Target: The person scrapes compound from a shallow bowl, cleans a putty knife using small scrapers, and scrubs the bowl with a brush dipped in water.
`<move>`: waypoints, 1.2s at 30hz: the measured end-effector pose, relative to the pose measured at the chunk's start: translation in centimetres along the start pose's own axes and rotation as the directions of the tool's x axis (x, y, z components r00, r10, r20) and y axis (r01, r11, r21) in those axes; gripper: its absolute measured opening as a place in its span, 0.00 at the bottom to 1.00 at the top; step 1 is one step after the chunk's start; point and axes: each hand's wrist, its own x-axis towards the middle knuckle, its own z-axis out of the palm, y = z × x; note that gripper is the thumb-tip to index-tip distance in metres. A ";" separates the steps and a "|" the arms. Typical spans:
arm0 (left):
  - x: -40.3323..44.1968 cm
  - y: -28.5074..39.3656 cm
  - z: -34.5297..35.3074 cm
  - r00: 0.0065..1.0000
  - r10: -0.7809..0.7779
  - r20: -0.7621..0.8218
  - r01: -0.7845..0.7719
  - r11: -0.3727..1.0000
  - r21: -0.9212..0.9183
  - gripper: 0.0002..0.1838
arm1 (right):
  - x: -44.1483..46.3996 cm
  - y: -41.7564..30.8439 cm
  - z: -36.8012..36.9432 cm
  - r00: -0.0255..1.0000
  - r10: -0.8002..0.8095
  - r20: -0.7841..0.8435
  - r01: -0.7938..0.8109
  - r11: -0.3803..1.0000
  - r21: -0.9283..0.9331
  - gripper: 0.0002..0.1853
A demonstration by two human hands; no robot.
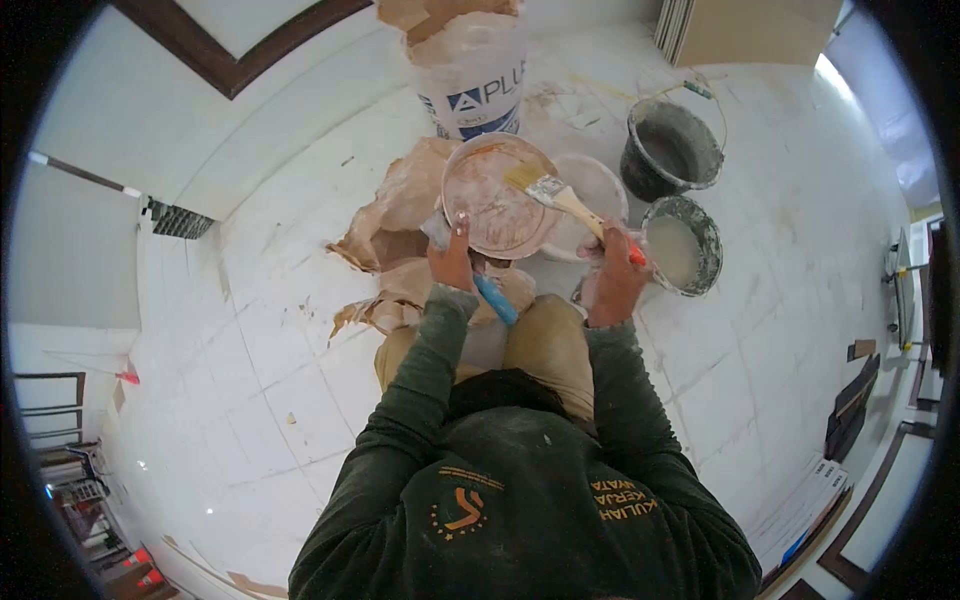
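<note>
Gripping the brush (574, 208) by its handle in the closed fingers (611, 234) of the right hand (617, 282), with bristles reaching left over the round tub (497, 205). Holding the round tub's near-left edge with the curled left hand (453, 264). Lying just below the tub: a blue-handled tool (495, 300). Standing right of it: two buckets (682, 247); beyond it, a printed sack (480, 85); left, crumpled brown paper (400, 200).

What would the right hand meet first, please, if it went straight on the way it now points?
Most likely the white tub just beyond the right hand, near its rim, though depth is unclear from this one view; it might pass above it.
</note>
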 end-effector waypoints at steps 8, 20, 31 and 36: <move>-0.7 7.6 -2.5 0.986 0.083 0.146 -0.118 0.960 0.253 0.19 | -1.0 4.8 4.0 0.953 -0.208 0.221 0.273 0.906 -0.323 0.06; 1.7 7.3 -5.8 0.855 0.418 0.306 -0.448 0.301 0.842 0.27 | 1.7 -5.6 4.2 0.294 -0.271 0.917 0.857 0.499 -0.127 0.12; 2.4 7.9 -4.8 0.931 0.359 0.066 -0.357 0.858 0.371 0.25 | 3.0 -4.9 4.2 0.315 -0.014 0.949 0.884 0.368 -0.288 0.10; 1.9 8.4 -3.8 0.935 0.355 -0.022 -0.328 0.885 0.330 0.20 | 4.7 -4.9 5.7 0.140 -0.255 0.957 0.965 0.252 -0.074 0.14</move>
